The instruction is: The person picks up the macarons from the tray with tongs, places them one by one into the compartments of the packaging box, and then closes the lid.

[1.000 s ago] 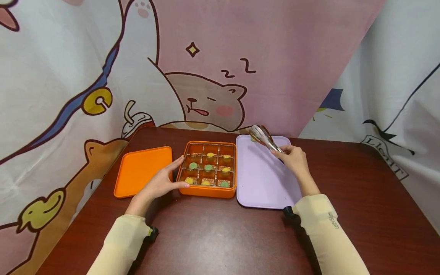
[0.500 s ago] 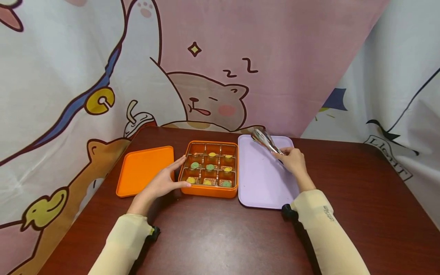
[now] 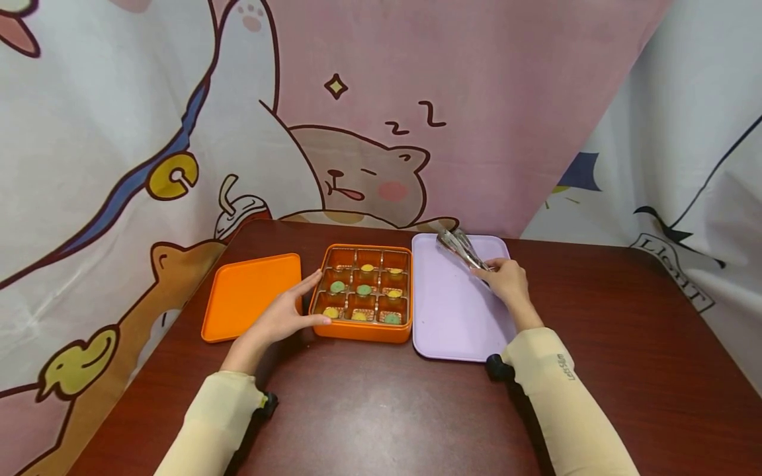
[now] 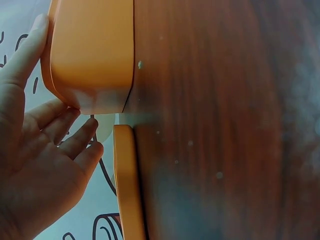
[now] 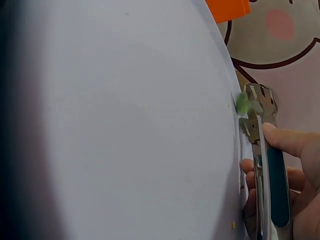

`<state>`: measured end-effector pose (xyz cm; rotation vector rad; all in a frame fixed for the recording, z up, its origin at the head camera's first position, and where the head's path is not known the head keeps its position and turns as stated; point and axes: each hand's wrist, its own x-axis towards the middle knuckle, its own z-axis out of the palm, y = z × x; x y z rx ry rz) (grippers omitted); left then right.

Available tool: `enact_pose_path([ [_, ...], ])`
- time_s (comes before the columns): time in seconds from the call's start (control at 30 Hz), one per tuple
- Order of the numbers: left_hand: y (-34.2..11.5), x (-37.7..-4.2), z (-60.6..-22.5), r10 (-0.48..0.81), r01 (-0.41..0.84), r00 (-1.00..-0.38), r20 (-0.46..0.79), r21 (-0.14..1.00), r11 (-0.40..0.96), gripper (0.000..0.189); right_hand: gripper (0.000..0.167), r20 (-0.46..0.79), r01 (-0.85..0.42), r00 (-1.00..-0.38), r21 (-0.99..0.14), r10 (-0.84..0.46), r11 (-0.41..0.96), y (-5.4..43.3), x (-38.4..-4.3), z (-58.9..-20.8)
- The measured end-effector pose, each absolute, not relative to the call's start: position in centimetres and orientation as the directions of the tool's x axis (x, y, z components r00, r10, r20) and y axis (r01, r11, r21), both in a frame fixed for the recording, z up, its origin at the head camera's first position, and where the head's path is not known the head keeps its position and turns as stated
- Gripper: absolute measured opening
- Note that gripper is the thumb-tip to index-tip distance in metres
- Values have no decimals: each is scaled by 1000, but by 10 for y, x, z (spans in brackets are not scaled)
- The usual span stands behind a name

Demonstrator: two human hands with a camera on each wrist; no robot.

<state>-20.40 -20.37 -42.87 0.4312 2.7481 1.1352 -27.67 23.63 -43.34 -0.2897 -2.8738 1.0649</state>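
My left hand [image 3: 280, 320] touches an orange box [image 3: 360, 332] at its left side, thumb on the front rim and fingers extended along the left edge. In the left wrist view the fingertips meet the box's corner. Inside sits a clear divided insert with yellow cookies [image 3: 367, 268] and green cookies [image 3: 364, 289] in its compartments. My right hand [image 3: 507, 281] grips metal tongs [image 3: 461, 248] over the far end of a lilac tray [image 3: 458, 317]. In the right wrist view, a blurred green cookie [image 5: 243, 103] lies at the tong heads; whether they pinch it is unclear.
An orange lid [image 3: 253, 294] lies flat to the left of the box. The tray stands right beside the box on the dark wooden table [image 3: 381, 410]. A cartoon-printed curtain [image 3: 488, 119] hangs behind the table.
The tong heads have come lower and closer together over the tray's far end. The green cookie there is now hidden in the head view. My left hand stays on the box.
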Motion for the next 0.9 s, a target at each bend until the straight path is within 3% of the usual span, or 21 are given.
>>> enact_pose_path([
  [0.43, -203, -203, -428, 318, 223, -948, -5, 703, 675, 99, 30, 41, 139, -978, -609, 205, 781, 233, -273, -439],
  [0.9, -202, -202, -428, 317, 215, -948, -9, 716, 664, 99, 28, 29, 126, -983, -610, 182, 782, 238, -269, -436],
])
